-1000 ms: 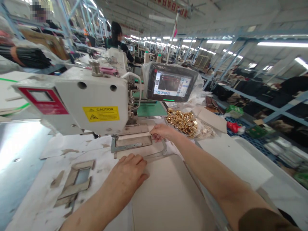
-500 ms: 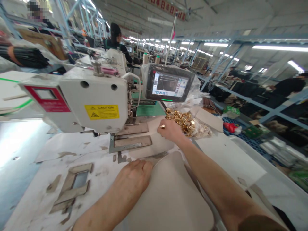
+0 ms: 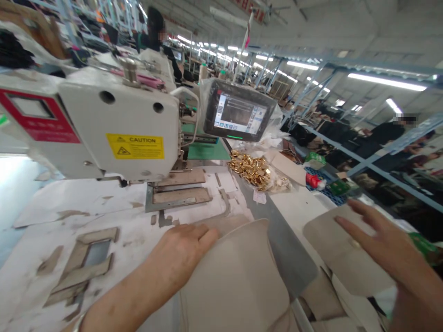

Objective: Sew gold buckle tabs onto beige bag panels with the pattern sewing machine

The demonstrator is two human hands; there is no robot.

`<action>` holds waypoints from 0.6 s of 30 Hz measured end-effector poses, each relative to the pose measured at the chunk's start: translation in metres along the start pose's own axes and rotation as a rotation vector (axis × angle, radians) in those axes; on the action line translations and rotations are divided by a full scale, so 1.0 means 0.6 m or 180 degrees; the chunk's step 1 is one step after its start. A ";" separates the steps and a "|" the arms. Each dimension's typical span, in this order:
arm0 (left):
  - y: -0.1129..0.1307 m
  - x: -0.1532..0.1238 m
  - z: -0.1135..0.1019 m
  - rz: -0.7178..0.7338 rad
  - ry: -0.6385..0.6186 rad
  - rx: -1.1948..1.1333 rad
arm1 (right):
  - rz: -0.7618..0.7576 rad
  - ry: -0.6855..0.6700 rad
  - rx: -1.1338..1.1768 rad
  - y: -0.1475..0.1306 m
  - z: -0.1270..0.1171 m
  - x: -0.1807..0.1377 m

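Note:
My left hand is closed at the upper left edge of a large beige panel in front of me, its thumb and fingers together on that edge. Another beige layer shows just beyond it. At the right, my right hand has its thumb and forefinger spread over a smaller beige panel with rounded corners. A small gold fitting shows on that panel beside the thumb. Under it lie more beige pieces. Left of centre, the sewing machine stands over a metal clamp frame with brown pads.
A heap of gold metal fittings lies behind the work surface, below a lit control screen. A cut-out template rests at left. Blue rails run along the right. Other people sit or stand farther back.
My right hand has moved from beside the clamp frame out to the right with the smaller beige panel, and its fingers have spread. My left hand stays at the large panel. The view has shifted right.

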State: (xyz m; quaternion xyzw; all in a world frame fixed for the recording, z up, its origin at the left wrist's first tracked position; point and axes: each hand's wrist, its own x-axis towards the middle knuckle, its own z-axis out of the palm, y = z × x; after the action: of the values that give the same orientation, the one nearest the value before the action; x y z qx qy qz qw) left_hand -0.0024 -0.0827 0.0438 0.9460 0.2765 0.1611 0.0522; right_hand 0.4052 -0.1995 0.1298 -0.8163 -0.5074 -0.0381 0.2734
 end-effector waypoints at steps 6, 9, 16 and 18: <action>0.002 -0.015 0.020 0.0053 0.0293 0.0268 | 0.0294 -0.2608 0.3099 -0.182 0.179 -0.056; -0.002 -0.009 0.030 -0.0634 0.0318 0.0152 | 0.1142 -0.3050 0.3062 -0.198 0.220 -0.080; 0.008 -0.004 0.014 -0.0873 0.0207 -0.0816 | 0.1606 -0.2176 0.3115 -0.173 0.227 -0.037; 0.023 -0.007 0.009 -0.0267 0.0025 -0.0708 | 0.1621 -0.1901 0.2874 -0.169 0.229 -0.007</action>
State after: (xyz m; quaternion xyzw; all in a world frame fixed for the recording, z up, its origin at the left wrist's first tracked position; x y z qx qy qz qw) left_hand 0.0030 -0.0968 0.0404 0.9213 0.2965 0.1922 0.1624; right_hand 0.2872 -0.1023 0.0531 -0.6908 -0.3167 0.4791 0.4393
